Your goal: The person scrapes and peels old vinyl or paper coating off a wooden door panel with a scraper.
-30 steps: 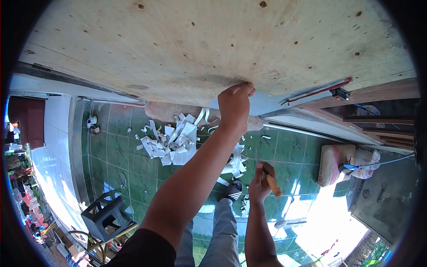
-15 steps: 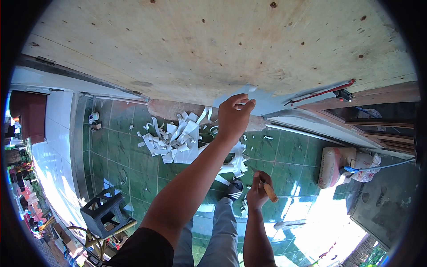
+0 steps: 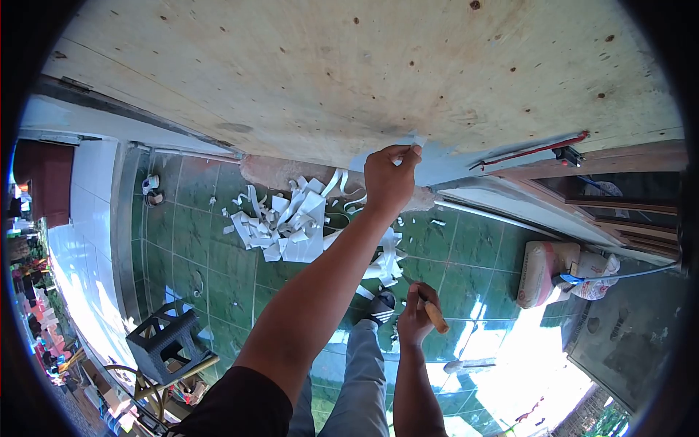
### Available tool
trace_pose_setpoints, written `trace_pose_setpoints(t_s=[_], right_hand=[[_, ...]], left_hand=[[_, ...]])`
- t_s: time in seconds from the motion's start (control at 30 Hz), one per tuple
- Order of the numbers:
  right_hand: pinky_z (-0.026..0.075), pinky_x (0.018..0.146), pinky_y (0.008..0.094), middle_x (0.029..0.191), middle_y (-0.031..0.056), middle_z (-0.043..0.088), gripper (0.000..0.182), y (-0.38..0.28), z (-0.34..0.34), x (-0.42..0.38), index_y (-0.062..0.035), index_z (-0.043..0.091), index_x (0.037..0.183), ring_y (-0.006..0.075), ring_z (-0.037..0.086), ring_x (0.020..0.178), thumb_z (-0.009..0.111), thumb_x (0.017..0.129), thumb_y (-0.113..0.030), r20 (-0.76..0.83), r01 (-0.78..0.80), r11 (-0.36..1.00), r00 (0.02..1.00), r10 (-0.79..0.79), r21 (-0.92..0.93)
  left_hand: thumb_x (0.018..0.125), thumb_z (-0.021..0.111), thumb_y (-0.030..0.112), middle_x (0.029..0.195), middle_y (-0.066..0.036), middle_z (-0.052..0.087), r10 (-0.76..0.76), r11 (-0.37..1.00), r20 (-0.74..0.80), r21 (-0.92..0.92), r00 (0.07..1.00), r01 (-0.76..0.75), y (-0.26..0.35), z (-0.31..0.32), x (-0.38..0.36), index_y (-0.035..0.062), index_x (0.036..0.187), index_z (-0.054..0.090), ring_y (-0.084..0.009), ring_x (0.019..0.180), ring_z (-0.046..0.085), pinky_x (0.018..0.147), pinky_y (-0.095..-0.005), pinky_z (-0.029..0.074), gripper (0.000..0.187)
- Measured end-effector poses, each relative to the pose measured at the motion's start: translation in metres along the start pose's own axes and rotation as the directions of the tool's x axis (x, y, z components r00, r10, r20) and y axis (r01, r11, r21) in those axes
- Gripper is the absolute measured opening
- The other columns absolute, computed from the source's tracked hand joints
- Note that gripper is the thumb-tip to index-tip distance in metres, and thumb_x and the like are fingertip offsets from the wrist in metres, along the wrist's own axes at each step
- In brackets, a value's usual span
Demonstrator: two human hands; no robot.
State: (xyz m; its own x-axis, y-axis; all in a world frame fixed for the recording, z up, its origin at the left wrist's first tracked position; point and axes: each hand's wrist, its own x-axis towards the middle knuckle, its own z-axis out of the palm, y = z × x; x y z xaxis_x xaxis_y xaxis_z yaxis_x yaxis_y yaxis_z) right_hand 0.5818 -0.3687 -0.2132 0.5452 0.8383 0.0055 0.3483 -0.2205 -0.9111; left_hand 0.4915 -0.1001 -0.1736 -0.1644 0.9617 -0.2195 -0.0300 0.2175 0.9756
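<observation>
My left hand [image 3: 391, 178] reaches up to the bare wooden panel [image 3: 291, 80]. Thumb and forefinger are pinched together on a small flap of light grey covering [image 3: 417, 138], where a patch of that covering still lies on the panel's lower edge. Lower down, my right hand [image 3: 418, 315] is closed around a tool with a wooden handle [image 3: 436, 318]; its working end is thin and hard to make out. Beneath my left arm, a pile of torn white strips [image 3: 295, 226] lies on the green tiled floor.
A dark plastic stool [image 3: 169, 342] stands at lower left. Filled sacks [image 3: 547, 273] rest on the right by a wall. A red-handled tool or bar [image 3: 535, 151] runs along the panel's right edge. My sandalled foot [image 3: 381, 306] is near the scraps.
My left hand's fingers have come together against the loose flap of covering. The right hand, still holding the wooden-handled tool, has shifted slightly left.
</observation>
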Motion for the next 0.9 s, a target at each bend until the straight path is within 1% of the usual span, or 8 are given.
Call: trace_pose_setpoints(t_s=[0.3,0.4,0.53,0.6,0.67,0.73,0.8,0.9], right_hand=[[0.056,0.076,0.0368,0.094,0.0132,0.072,0.006,-0.002,-0.004,-0.010,0.0000,0.066,0.092,0.0258,0.070,0.083,0.070,0.095,-0.004,-0.012,0.021,0.998,1.000,-0.022,-0.062],[0.057,0.076,0.0364,0.094,0.0132,0.073,0.006,-0.001,-0.003,-0.015,0.0002,0.066,0.092,0.0255,0.070,0.084,0.070,0.095,-0.003,-0.004,-0.002,0.999,1.000,0.002,-0.041],[0.055,0.077,0.0347,0.097,0.0123,0.072,0.006,0.005,-0.002,-0.022,0.0005,0.067,0.097,0.0229,0.069,0.085,0.069,0.097,-0.005,0.017,-0.011,1.000,1.000,0.011,-0.025],[0.053,0.077,0.0324,0.100,0.0106,0.071,0.011,0.006,0.001,-0.018,0.0006,0.067,0.102,0.0188,0.066,0.086,0.069,0.100,-0.009,0.043,-0.011,1.000,0.999,0.012,-0.023],[0.055,0.078,0.0340,0.100,0.0120,0.072,0.008,-0.007,0.011,0.005,0.0005,0.067,0.099,0.0219,0.069,0.086,0.071,0.097,-0.007,0.003,0.077,0.997,0.997,-0.077,0.007],[0.057,0.079,0.0343,0.101,0.0125,0.073,0.008,-0.036,0.028,0.048,0.0006,0.068,0.099,0.0230,0.071,0.088,0.072,0.096,-0.006,-0.031,0.189,0.979,0.982,-0.187,0.076],[0.056,0.080,0.0333,0.103,0.0124,0.073,0.010,-0.074,0.048,0.098,0.0013,0.068,0.101,0.0221,0.070,0.091,0.073,0.096,-0.006,-0.068,0.324,0.931,0.946,-0.317,0.169],[0.056,0.082,0.0318,0.103,0.0129,0.073,0.011,-0.121,0.076,0.163,0.0022,0.068,0.103,0.0207,0.070,0.091,0.073,0.097,-0.006,-0.121,0.494,0.849,0.870,-0.479,0.190]], left_hand=[[0.097,0.074,0.025,0.081,-0.007,0.075,-0.186,0.983,0.014,-0.001,0.982,0.186,-0.041,-0.026,-0.040,-0.0049,0.096,0.077,-0.0107,0.077,0.064,0.073,-0.0295,0.047,0.030],[0.095,0.072,0.027,0.078,-0.010,0.076,-0.211,0.975,-0.026,0.061,0.977,0.212,-0.074,-0.044,-0.060,-0.0029,0.093,0.078,-0.0161,0.072,0.068,0.071,-0.0327,0.051,0.031],[0.096,0.074,0.024,0.081,-0.007,0.075,-0.272,0.949,-0.037,0.156,0.962,0.274,-0.112,-0.086,-0.108,-0.0037,0.094,0.077,-0.0107,0.076,0.065,0.072,-0.0292,0.048,0.028],[0.095,0.075,0.024,0.083,-0.010,0.077,-0.364,0.909,-0.134,0.166,0.922,0.383,-0.157,-0.117,-0.143,-0.0021,0.097,0.078,-0.0138,0.081,0.069,0.077,-0.0307,0.051,0.027],[0.091,0.078,0.021,0.086,-0.011,0.078,-0.240,0.821,-0.249,0.463,0.938,0.333,-0.211,-0.162,-0.181,-0.0011,0.101,0.079,-0.0164,0.083,0.072,0.078,-0.0332,0.053,0.025],[0.086,0.081,0.017,0.087,-0.012,0.078,-0.388,0.742,-0.245,0.490,0.889,0.458,-0.214,-0.211,-0.206,-0.0014,0.105,0.078,-0.0182,0.083,0.074,0.075,-0.0351,0.055,0.027],[0.081,0.082,0.021,0.083,-0.013,0.077,-0.424,0.709,-0.351,0.444,0.835,0.547,-0.208,-0.248,-0.219,0.0042,0.099,0.080,-0.0261,0.077,0.075,0.073,-0.0389,0.057,0.024],[0.078,0.084,0.022,0.081,-0.013,0.076,-0.284,0.603,-0.419,0.621,0.862,0.500,-0.212,-0.306,-0.227,0.0065,0.087,0.080,-0.0283,0.072,0.073,0.071,-0.0410,0.056,0.018]])
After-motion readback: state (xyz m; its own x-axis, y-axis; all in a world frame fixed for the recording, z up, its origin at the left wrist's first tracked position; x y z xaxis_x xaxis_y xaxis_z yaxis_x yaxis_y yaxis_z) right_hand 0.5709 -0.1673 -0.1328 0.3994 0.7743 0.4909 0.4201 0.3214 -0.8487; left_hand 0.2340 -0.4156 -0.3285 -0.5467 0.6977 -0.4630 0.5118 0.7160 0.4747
